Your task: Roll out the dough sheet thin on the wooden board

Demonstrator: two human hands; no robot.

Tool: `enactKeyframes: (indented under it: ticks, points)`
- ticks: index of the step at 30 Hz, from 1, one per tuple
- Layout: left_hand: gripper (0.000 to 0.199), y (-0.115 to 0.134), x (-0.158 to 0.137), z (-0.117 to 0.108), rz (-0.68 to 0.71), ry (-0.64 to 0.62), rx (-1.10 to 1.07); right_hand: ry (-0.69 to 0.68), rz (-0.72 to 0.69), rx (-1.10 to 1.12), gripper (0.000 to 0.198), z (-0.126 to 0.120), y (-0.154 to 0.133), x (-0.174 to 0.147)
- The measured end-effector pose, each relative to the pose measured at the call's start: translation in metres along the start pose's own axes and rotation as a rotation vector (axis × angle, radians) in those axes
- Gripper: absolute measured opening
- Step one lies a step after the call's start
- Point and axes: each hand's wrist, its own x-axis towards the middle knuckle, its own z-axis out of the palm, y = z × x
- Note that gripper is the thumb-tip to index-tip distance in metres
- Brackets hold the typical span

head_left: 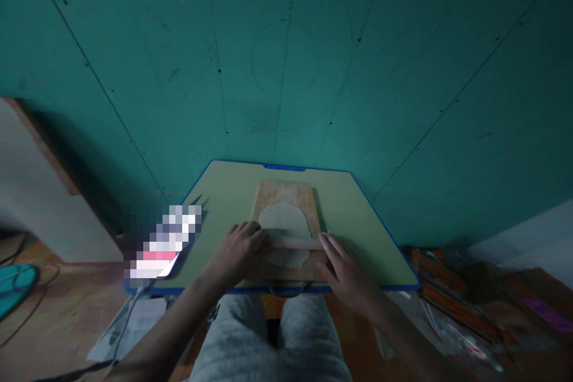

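A pale rolling pin [295, 243] lies crosswise over a flat, uneven-edged sheet of dough [284, 218]. The dough rests on a wooden board [286, 191]. My left hand [244, 245] is closed over the pin's left end, with the knuckles bent. On the right end sits my right hand [342, 265], its fingers laid fairly straight across the pin and its thumb apart below. Both palms hide the ends of the pin. Dough shows above and below the pin.
The board stands on a small pale table [367, 227] with a blue edge, above my knees. A lit phone or tablet [168, 245], its screen blurred out, leans at the left with a cable [128, 322]. A green wall [286, 59] rises behind. Boxes [514, 292] lie at right.
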Motion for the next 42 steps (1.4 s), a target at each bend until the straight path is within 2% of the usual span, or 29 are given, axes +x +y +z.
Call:
enactKeyframes:
  ticks: [3, 6, 9, 13, 19, 23, 28, 32, 36, 39, 42]
  points:
    - [0.026, 0.011, 0.016, 0.013, 0.051, 0.071, -0.018, 0.001, 0.022, -0.018, 0.061, 0.003, 0.003, -0.004]
    - [0.035, 0.019, 0.031, 0.022, 0.038, 0.099, 0.020, 0.016, 0.037, -0.016, 0.062, 0.008, 0.002, -0.003]
    - [0.042, 0.021, 0.048, 0.025, 0.016, 0.106, 0.073, 0.072, 0.056, -0.011, 0.063, 0.014, 0.000, 0.001]
    - [0.041, 0.018, 0.072, 0.025, 0.012, 0.092, 0.106, 0.117, 0.118, -0.051, 0.066, 0.017, 0.003, 0.014]
    - [0.046, 0.009, 0.111, 0.032, 0.027, 0.077, 0.128, -0.010, 0.165, -0.137, 0.060, 0.007, 0.019, 0.049]
    - [0.052, 0.003, 0.137, 0.034, -0.050, 0.086, 0.099, -0.092, 0.199, -0.200, 0.056, 0.001, 0.032, 0.076]
    - [0.045, 0.003, 0.157, 0.028, -0.178, 0.051, 0.057, -0.209, 0.125, -0.258, 0.047, -0.002, 0.044, 0.097]
    - [0.046, 0.006, 0.150, 0.031, -0.235, 0.134, 0.099, -0.137, 0.127, -0.217, 0.046, 0.003, 0.044, 0.092]
    - [0.047, 0.011, 0.124, 0.037, -0.220, 0.182, 0.137, -0.055, 0.194, -0.140, 0.052, 0.009, 0.033, 0.072]
    - [0.048, 0.015, 0.096, 0.039, -0.168, 0.194, 0.149, 0.000, 0.099, -0.099, 0.051, 0.012, 0.020, 0.051]
    - [0.041, 0.019, 0.062, 0.039, -0.113, 0.251, 0.128, 0.047, 0.004, -0.083, 0.052, 0.012, 0.005, 0.031]
